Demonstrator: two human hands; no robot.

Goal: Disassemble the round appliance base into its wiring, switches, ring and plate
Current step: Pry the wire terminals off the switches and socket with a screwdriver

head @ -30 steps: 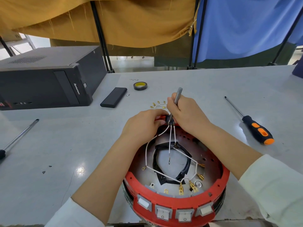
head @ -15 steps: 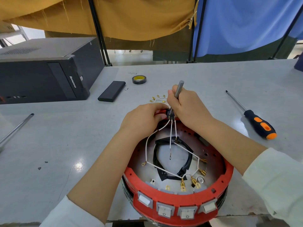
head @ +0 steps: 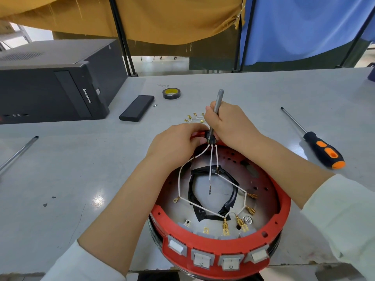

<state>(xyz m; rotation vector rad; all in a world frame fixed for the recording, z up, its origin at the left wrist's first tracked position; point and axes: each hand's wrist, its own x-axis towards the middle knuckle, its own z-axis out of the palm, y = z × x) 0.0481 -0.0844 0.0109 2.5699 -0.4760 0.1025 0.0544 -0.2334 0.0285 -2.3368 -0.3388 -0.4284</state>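
Mustard (head: 162, 19) and blue cloths (head: 304, 27) are hanging behind the pale grey worktop (head: 81, 169). The right hand (head: 227, 124) is clenching a slim grey metal tool (head: 216, 106). The left hand (head: 174, 145) is pinching the round red appliance base's (head: 223, 252) black connector (head: 209, 136).

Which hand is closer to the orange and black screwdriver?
Right. The right hand grips a grey tool over the base's far rim, apart from the orange and black screwdriver. The left hand is farther, beyond the right.

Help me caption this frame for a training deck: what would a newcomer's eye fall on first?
The red ring of the round appliance base at bottom centre, with four white rocker switches on its near edge. Above it, both hands meet at the far rim: the right hand grips a slim grey tool, the left hand steadies the black connector trailing white wires.
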